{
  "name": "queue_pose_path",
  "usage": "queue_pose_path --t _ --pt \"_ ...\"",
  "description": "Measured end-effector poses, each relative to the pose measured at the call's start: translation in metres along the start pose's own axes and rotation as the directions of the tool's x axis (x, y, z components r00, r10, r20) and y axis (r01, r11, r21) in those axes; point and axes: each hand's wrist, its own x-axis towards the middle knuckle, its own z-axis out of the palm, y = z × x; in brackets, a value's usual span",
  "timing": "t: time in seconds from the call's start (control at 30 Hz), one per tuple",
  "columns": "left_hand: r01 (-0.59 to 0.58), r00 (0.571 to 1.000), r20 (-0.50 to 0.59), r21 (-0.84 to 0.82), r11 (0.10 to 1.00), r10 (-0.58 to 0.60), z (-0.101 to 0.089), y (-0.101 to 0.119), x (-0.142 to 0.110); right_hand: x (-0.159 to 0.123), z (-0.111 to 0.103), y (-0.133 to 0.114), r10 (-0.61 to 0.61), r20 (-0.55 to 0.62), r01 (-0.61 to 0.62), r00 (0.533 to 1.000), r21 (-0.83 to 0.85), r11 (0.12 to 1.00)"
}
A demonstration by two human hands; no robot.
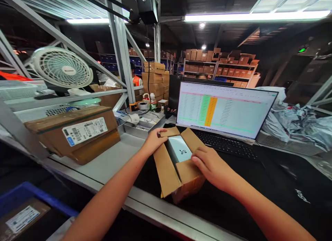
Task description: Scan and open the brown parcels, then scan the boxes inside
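Between my hands an open cardboard box (pixel 188 187) stands on the black desk mat, its flaps spread outward. Inside lies a white box (pixel 178 148) with a dark scribbled mark on top. My left hand (pixel 155 140) has its fingers closed round the box's far left flap corner. On the right side, my right hand (pixel 207 163) grips the near right flap and edge, its fingers bent over the cardboard. The lower side of the box is partly in shadow.
Behind the box stand a keyboard (pixel 225 144) and a monitor (pixel 225 109) showing a spreadsheet. Labelled cartons (pixel 77 130) and a white fan (pixel 63 68) are at left. Plastic bags (pixel 298 121) fill a basket at right. A blue bin (pixel 38 194) sits low at left.
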Motion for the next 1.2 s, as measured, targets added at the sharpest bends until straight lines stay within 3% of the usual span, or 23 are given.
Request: queue_pose_path --t 0.07,0.1,0.17,0.27,0.33,0.43,0.5,0.53,0.67,0.8,0.87,0.93,1.03,1.1,1.2 --pt "0.003 1.000 -0.018 0.005 1.000 -0.003 -0.004 -0.004 -0.007 -0.007 -0.003 0.009 0.017 -0.092 0.003 0.996 0.210 0.978" --pt "0.005 1.000 -0.027 0.015 1.000 -0.005 -0.005 -0.005 -0.010 -0.011 -0.006 0.012 -0.008 -0.078 0.031 0.997 0.288 0.957" --pt "0.013 0.999 -0.034 0.044 0.999 -0.011 -0.006 -0.007 -0.015 -0.022 -0.013 0.010 -0.096 0.077 0.064 0.992 0.335 0.940" --pt "0.037 0.999 0.005 0.100 0.994 -0.037 -0.006 -0.006 -0.015 -0.034 -0.015 -0.001 -0.141 0.273 0.086 0.952 0.206 0.975" --pt "0.057 0.997 0.041 0.147 0.988 -0.064 -0.006 -0.003 -0.012 -0.034 -0.011 -0.008 -0.033 0.301 -0.009 0.953 0.137 0.991" --pt "0.060 0.996 0.047 0.222 0.973 -0.072 -0.010 0.009 -0.013 -0.025 -0.004 -0.010 0.203 0.184 -0.218 0.962 0.064 0.974" --pt "0.044 0.999 0.009 0.268 0.962 -0.048 -0.014 0.023 -0.023 -0.017 -0.004 -0.010 0.272 0.073 -0.271 0.960 -0.018 0.962" --pt "0.035 0.999 -0.014 0.285 0.958 -0.032 -0.017 0.031 -0.031 -0.013 -0.005 -0.011 0.276 0.061 -0.273 0.959 -0.054 0.960" --pt "0.026 0.995 -0.102 0.433 0.901 0.020 -0.028 0.062 -0.071 -0.006 -0.011 -0.025 0.303 0.190 -0.279 0.934 -0.143 0.950" --pt "0.084 0.986 -0.165 0.547 0.833 0.008 -0.038 0.071 -0.097 -0.010 -0.009 -0.035 0.272 0.278 -0.197 0.921 -0.270 0.942" --pt "0.045 0.986 -0.162 0.412 0.910 0.024 -0.041 0.061 -0.104 -0.012 -0.008 -0.031 0.289 0.263 -0.239 0.920 -0.205 0.949" --pt "-0.018 0.989 -0.144 0.104 0.994 0.033 -0.040 0.039 -0.110 -0.013 -0.006 -0.021 0.336 0.213 -0.315 0.918 -0.126 0.941" --pt "-0.139 0.986 -0.138 -0.339 0.930 0.096 -0.033 -0.009 -0.113 -0.014 -0.002 -0.005 0.395 0.122 -0.401 0.911 0.026 0.916" --pt "-0.169 0.986 -0.079 -0.415 0.894 0.149 -0.029 -0.041 -0.107 -0.016 0.001 0.001 0.405 0.045 -0.405 0.913 0.213 0.889" --pt "-0.057 0.994 0.052 -0.461 0.886 0.091 -0.024 -0.072 -0.088 -0.019 0.001 0.002 0.421 -0.081 -0.324 0.903 0.514 0.794"
